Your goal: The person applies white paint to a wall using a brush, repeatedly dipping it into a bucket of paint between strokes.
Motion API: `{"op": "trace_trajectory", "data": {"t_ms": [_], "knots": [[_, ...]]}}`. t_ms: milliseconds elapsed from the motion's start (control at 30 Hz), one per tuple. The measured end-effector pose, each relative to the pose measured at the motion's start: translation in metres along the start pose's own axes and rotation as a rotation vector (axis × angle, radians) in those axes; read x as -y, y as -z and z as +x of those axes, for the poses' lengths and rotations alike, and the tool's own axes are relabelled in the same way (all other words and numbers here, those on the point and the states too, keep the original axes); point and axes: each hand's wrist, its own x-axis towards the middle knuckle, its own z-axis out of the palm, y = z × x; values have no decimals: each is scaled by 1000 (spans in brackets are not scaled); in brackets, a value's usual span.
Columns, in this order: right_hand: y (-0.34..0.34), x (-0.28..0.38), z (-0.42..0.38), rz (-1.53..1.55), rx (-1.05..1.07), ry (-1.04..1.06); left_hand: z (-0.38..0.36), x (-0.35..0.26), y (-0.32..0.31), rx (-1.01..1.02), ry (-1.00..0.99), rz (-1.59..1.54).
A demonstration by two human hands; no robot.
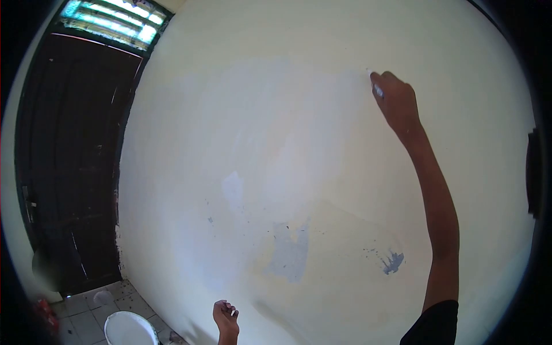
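My right hand (394, 96) is raised against the pale cream wall (339, 155), its fingers closed around a small whitish object (378, 91). A white tip of that object shows at the fingertips near the wall; its kind is too small to make out. Down at the bottom of the view, my left hand (226, 313) is held in front of the wall with its fingers curled in. Nothing shows in it. Grey bare patches (288, 253) and a dark grey scuff (394, 263) mark the lower wall.
A dark brown door (75, 155) stands at the left, with a slatted window (115, 23) above it. On the tiled floor (83, 328) is a round white bucket (129, 329), and a red item (46, 316) lies by the door. A dark object (533, 172) edges the right side.
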Motion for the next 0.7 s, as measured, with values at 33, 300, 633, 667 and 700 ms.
{"op": "trace_trajectory", "data": {"t_ms": [33, 300, 633, 667, 700], "knots": [[0, 5, -8, -87, 39, -5, 1, -1, 0, -3, 5, 1], [22, 110, -101, 273, 463, 261, 11, -2, -8, -4, 12, 11], [-30, 18, 39, 1049, 213, -471, 27, 33, -22, 39, 142, 22], [-40, 9, 52, 1054, 214, -468, 30, 34, -23, 35, 140, 19], [-50, 1, 63, 989, 155, -418, 32, 35, -23, 45, 149, 20]]}}
